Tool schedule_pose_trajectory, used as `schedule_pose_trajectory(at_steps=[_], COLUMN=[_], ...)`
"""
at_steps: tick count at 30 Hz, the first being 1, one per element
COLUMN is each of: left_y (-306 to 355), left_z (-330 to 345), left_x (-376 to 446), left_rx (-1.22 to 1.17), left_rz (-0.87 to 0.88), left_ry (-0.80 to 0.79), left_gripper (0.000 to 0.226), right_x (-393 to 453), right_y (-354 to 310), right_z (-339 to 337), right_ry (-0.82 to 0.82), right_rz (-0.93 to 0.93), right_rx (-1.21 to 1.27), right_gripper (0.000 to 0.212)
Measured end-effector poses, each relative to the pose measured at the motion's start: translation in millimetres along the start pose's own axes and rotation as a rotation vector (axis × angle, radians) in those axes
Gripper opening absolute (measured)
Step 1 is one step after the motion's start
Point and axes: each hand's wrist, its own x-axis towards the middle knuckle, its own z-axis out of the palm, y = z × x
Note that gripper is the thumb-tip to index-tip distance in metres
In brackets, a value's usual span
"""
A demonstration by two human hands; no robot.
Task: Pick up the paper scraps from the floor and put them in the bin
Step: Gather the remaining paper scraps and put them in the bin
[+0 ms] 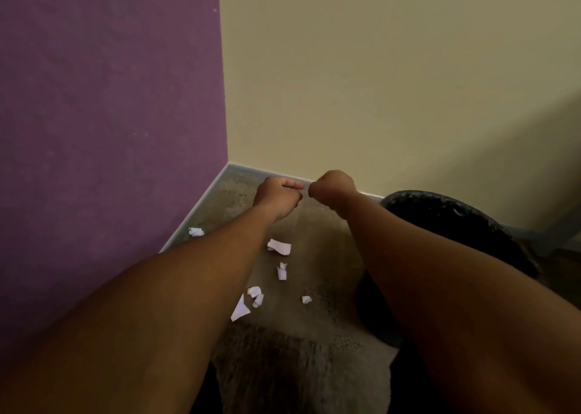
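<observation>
Forearms: two bare forearms are filling the lower part of the view, reaching forward toward the corner of the room.
Left hand (pixel 278 198): it is hovering above the floor with its fingers curled into a fist; nothing is showing inside it.
Right hand (pixel 331 190): it is hanging just beside the left hand, knuckles nearly meeting, fingers curled in; no paper is showing in it.
Paper scraps: white crumpled pieces are lying on the carpet (pixel 327 256) below and between the arms. One scrap (pixel 196 232) is sitting against the baseboard (pixel 201 206) by the left forearm. A larger one (pixel 279 246) is lying under the left wrist, a small one (pixel 282 271) just below it, a pair (pixel 255 295) and a flat triangular piece (pixel 240 310) nearer the camera, and a tiny one (pixel 306 299) to their right.
Bin (pixel 446 215): a dark round bin is standing on the floor beside the cream wall (pixel 377 83), partly hidden by the right forearm.
Purple wall (pixel 110 99): it is meeting the cream wall at the corner.
</observation>
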Motion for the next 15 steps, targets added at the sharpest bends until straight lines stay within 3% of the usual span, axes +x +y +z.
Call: schedule_pose_trajectory(at_steps=[9,15], left_y=[-72,-108], left_z=[-36,-40], left_x=[19,38], left_rx=[0.063,0.168], left_rz=[-0.173,-0.205], left_ry=[0.122,0.171], left_gripper=[0.021,0.012], right_x=[-1,13], right_y=[-15,16], right_z=[109,156], right_ry=[-0.130,-0.163], right_rz=[0.011,0.044], right_rx=[0.032,0.034], right_gripper=[0.016,0.037])
